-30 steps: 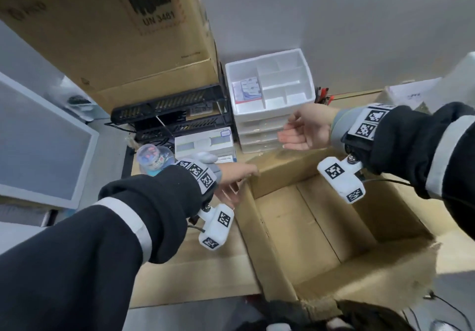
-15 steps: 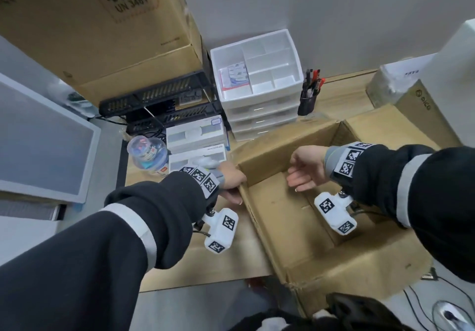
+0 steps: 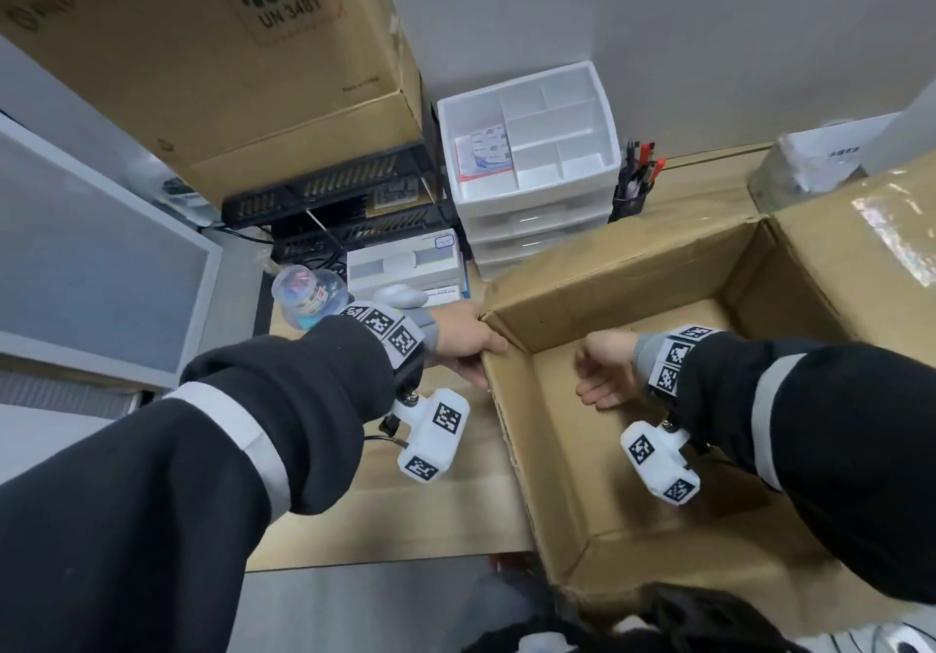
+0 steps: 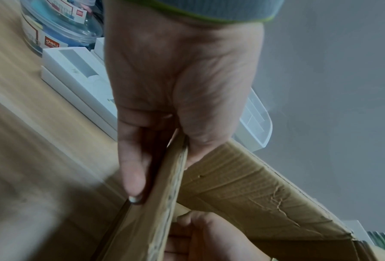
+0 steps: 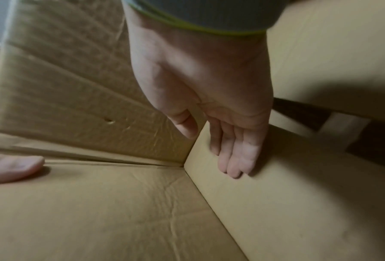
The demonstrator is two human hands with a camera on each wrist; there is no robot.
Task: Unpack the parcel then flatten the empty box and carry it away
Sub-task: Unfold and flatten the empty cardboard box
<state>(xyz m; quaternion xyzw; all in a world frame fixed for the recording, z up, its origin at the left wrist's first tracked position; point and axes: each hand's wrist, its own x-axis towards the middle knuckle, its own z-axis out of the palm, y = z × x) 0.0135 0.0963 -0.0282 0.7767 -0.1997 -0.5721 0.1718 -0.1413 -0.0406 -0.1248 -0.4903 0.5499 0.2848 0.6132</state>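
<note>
An open brown cardboard box [image 3: 608,267] stands on the wooden table [image 3: 405,515], and nothing shows inside it. My left hand [image 3: 476,348] grips the box's left wall at the far-left corner. The left wrist view shows the fingers [image 4: 133,176] outside the wall [image 4: 243,190] and the thumb inside. My right hand [image 3: 590,376] is down inside the box. In the right wrist view the right hand [image 5: 211,151] has straight fingers [image 5: 234,164] lying flat on a bottom flap [image 5: 298,203], next to the seam. The left thumb [image 5: 13,167] shows on the inner wall.
A white drawer organiser [image 3: 532,145] and a pen cup [image 3: 630,196] stand behind the box. White cartons [image 3: 405,267] and a clear tub [image 3: 309,292] sit beside my left hand. A taped cardboard box [image 3: 871,237] stands at the right, a big carton [image 3: 228,69] at the back left.
My right hand came down from above the far wall into the box and its fingers straightened onto the floor. My left hand closed on the far-left corner.
</note>
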